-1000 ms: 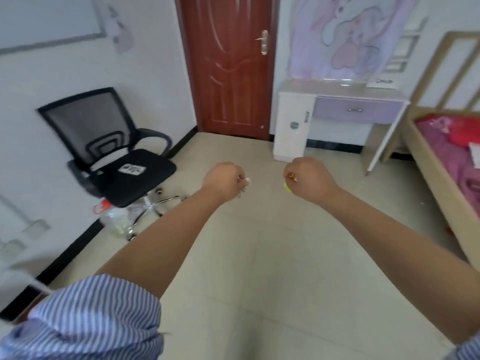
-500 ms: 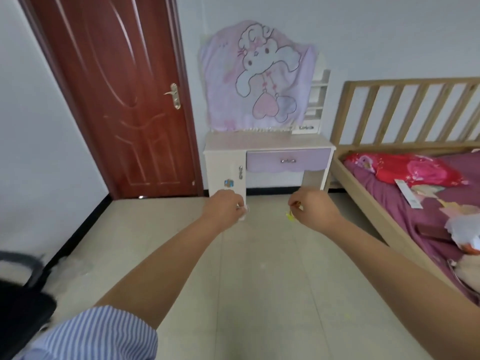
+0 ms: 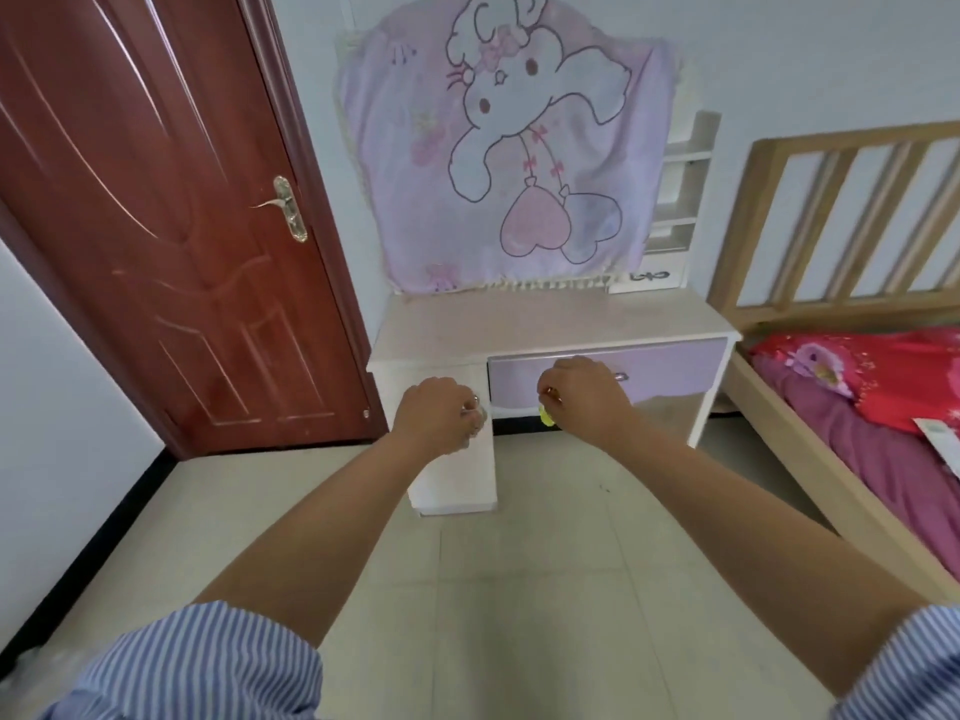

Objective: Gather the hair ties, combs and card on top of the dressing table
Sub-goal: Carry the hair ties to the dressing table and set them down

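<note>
1. I can read no brand or writing anywhere; a white tag (image 3: 937, 443) lies on the bed (image 3: 852, 459) at the right, its print too blurred to make out.
2. My left hand (image 3: 439, 420) is clenched around small pale, shiny things (image 3: 475, 410) that peek out by the knuckles; I cannot tell what they are.
3. My right hand (image 3: 582, 394) is clenched too, pinching a small yellow-green piece (image 3: 545, 415) that hangs just below the fingers; it is too small to tell whether it is a hair tie or a comb.
4. Both hands are held out in front of the dressing table, level with its purple drawer (image 3: 670, 374) and below the tabletop (image 3: 519, 324), not touching it.
5. The tabletop shows bare pink surface beneath a cartoon-rabbit cloth (image 3: 498, 148) hung behind it.
6. A red-brown door (image 3: 156, 226) stands to the left.
</note>
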Available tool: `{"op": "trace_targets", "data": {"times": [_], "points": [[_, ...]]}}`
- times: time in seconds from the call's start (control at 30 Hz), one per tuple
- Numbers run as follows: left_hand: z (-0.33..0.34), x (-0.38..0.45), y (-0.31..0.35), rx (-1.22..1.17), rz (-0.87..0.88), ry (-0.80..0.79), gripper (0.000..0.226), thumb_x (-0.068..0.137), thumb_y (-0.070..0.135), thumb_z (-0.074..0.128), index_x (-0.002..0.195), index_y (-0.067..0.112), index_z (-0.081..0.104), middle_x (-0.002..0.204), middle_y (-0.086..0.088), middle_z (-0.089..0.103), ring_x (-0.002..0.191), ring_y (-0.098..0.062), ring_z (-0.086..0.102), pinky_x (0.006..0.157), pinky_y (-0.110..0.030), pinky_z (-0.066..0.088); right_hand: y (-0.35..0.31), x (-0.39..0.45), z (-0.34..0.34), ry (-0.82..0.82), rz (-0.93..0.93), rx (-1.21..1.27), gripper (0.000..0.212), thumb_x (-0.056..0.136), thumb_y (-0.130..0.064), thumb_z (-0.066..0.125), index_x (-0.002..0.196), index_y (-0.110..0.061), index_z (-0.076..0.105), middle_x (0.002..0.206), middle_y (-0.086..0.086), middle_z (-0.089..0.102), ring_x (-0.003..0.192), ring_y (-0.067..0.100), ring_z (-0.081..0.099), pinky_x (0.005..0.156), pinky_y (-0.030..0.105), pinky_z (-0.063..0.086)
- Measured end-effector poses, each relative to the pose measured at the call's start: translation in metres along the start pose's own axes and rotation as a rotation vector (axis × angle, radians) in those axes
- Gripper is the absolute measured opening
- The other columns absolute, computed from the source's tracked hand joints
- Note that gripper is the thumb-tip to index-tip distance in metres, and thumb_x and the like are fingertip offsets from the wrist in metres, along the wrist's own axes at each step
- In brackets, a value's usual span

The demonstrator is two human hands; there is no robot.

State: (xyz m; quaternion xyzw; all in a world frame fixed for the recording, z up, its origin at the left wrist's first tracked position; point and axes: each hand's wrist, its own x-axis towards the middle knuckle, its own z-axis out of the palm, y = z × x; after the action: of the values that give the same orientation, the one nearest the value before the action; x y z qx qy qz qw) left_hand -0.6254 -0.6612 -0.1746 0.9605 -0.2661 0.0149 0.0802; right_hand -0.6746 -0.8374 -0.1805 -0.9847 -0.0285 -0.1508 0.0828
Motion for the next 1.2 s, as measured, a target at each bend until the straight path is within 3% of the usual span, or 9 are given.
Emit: {"op": "trace_targets", "data": {"times": [0.17,0.33,0.53,0.73,0.83,1.03,1.13,1.2], "points": [[0.01,0.117,-0.068,0.031,-0.062,0.011,0.025,0.092,0.028,0.053,0.103,0.012,0.067,0.108,-0.012,0.065,0.103,-0.026,0.058,0.084,-0.035,0.045,0.021,0.134,0.058,-0.077,-0.073,0.006,0.022,0.093,-0.017,0.048,0.101,-0.008,0.067,0.105,0.013,0.067,0.101,0.028,0.058,0.084,0.034,0.046],[0.042,0.245,-0.154,0.041,-0.103,-0.003,0.026,0.091,0.028,0.053,0.103,0.011,0.068,0.106,-0.013,0.068,0.101,-0.028,0.06,0.083,-0.034,0.048,0.048,0.269,0.136,-0.157,-0.088,0.0,0.023,0.092,-0.015,0.046,0.101,-0.01,0.067,0.106,0.011,0.067,0.101,0.027,0.057,0.084,0.032,0.045],[0.09,0.397,-0.252,-0.031,-0.15,-0.144,0.028,0.092,0.029,0.052,0.1,0.008,0.068,0.102,-0.012,0.071,0.099,-0.027,0.062,0.083,-0.036,0.049,0.082,0.424,0.229,-0.287,0.043,0.045,0.022,0.093,-0.013,0.046,0.102,-0.011,0.066,0.107,0.01,0.066,0.104,0.028,0.055,0.089,0.037,0.043],[0.133,0.509,-0.308,-0.045,-0.203,-0.281,0.027,0.093,0.029,0.05,0.1,0.01,0.068,0.106,-0.011,0.068,0.103,-0.027,0.059,0.085,-0.035,0.047,0.12,0.525,0.299,-0.462,0.162,0.082,0.025,0.091,-0.009,0.045,0.106,-0.014,0.065,0.112,0.007,0.066,0.109,0.026,0.053,0.093,0.037,0.041],[0.155,0.556,-0.32,-0.05,-0.228,-0.267,0.025,0.095,0.023,0.047,0.099,0.012,0.068,0.107,-0.011,0.066,0.103,-0.027,0.058,0.086,-0.037,0.045,0.135,0.573,0.326,-0.428,0.195,0.137,0.026,0.092,-0.007,0.046,0.106,-0.014,0.066,0.113,0.006,0.067,0.108,0.026,0.054,0.091,0.037,0.042],[0.204,0.636,-0.335,-0.059,-0.309,-0.063,0.024,0.094,0.017,0.041,0.103,0.014,0.064,0.104,-0.006,0.065,0.098,-0.025,0.056,0.078,-0.033,0.042,0.159,0.661,0.396,-0.227,0.193,0.259,0.023,0.086,-0.001,0.053,0.102,-0.007,0.068,0.107,0.012,0.069,0.107,0.03,0.055,0.091,0.037,0.04],[0.236,0.65,-0.34,-0.032,-0.322,-0.075,0.026,0.095,0.018,0.04,0.113,0.013,0.058,0.112,-0.005,0.063,0.103,-0.024,0.053,0.083,-0.031,0.039,0.166,0.664,0.432,-0.263,0.136,0.313,0.02,0.081,0.005,0.058,0.095,0.0,0.07,0.103,0.017,0.071,0.107,0.032,0.057,0.093,0.04,0.039],[0.251,0.65,-0.34,-0.038,-0.35,-0.11,0.026,0.095,0.018,0.042,0.114,0.012,0.058,0.117,-0.005,0.062,0.107,-0.026,0.053,0.088,-0.033,0.039,0.168,0.651,0.448,-0.245,0.037,0.298,0.016,0.07,0.009,0.069,0.082,0.0,0.073,0.088,0.018,0.074,0.093,0.034,0.065,0.084,0.042,0.047]]}}
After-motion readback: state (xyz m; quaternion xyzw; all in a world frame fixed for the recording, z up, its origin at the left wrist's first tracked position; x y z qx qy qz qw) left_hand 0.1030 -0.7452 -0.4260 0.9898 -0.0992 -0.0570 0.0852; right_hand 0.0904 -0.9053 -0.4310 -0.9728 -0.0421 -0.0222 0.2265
